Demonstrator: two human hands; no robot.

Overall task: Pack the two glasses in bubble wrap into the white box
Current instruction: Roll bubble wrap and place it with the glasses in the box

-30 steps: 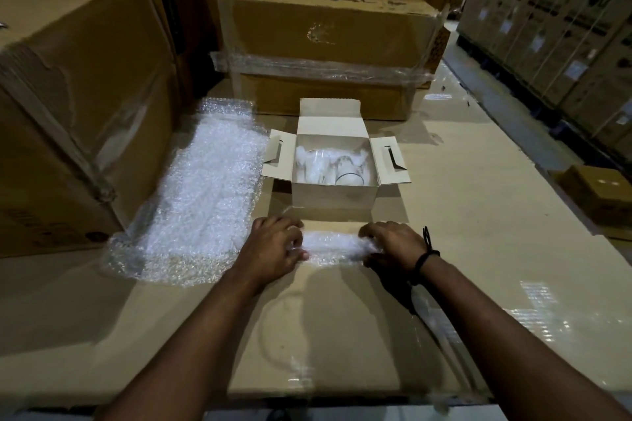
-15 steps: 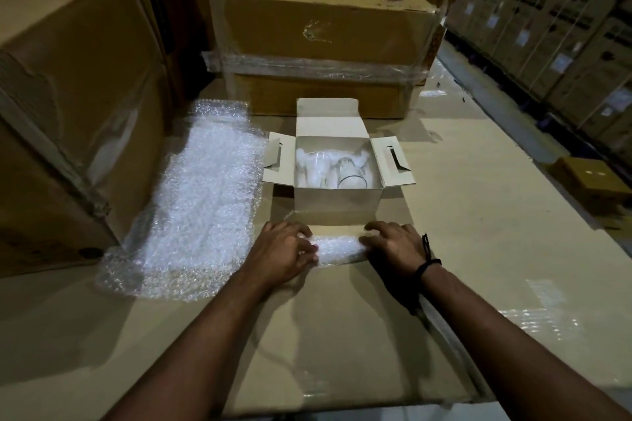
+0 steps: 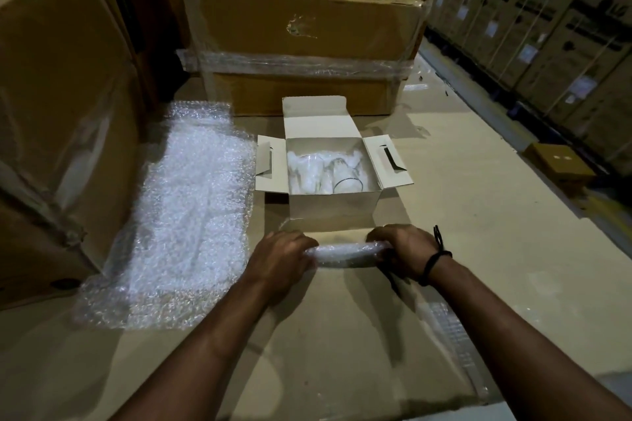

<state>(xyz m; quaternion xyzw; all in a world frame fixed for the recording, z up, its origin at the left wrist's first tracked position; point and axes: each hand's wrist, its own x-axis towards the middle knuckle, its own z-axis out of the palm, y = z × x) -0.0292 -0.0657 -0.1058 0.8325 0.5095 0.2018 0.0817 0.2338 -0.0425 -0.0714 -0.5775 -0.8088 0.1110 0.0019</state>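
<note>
Now your left hand (image 3: pixel 284 258) and right hand (image 3: pixel 402 249) each squeeze one end of the clear bubble wrap roll (image 3: pixel 345 254). It sits just before the open white cardboard box (image 3: pixel 333 205).

Two hands, left hand (image 3: pixel 280 256) and right hand (image 3: pixel 402 251), grip the ends of a bubble-wrapped roll (image 3: pixel 345 254) at 6 o'clock of an open white box (image 3: pixel 333 212) holding a wrapped glass (image 3: pixel 345 178); a bubble wrap sheet (image 3: pixel 184 208) lies at its 9 o'clock.
</note>
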